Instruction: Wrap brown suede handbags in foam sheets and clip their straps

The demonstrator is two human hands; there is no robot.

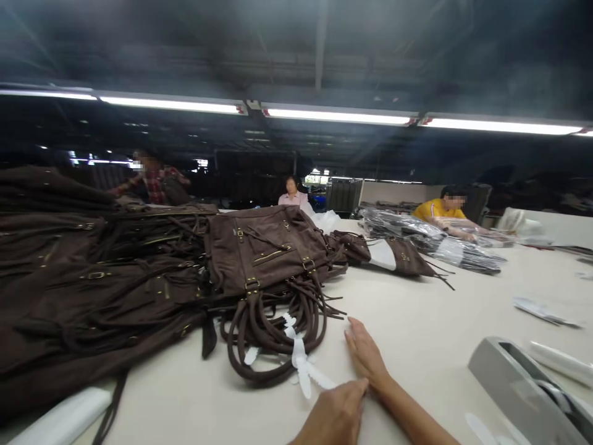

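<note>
Head view: from my remote seat I looked across a pale bench (176, 402).
Right hand (365, 355): its fingers were stretched out and slightly spread, with nothing visible in them; of the two hands, it reached farther out and was nearer the bag (269, 244).
Left hand (336, 413): its fingers bent in close by the right wrist; I could not tell whether they gripped anything.
Brown bag: it lay up and to the left of the right fingertips, beside other brown bags (152, 296), its long axis running across my view, right end farther off.
Handles (264, 377): they looped from the bag toward me onto the bench, just left of the right fingertips.
White strips (300, 355): they lay among the handles, ends toward the left hand; I could not make out contact.
Grey device (493, 371): it sat on the bench, right of both arms.
Person in yellow (433, 209): leaned over plastic-wrapped goods (403, 225) across the bench.
Writing: I could read no brand, label or lettering anywhere.
</note>
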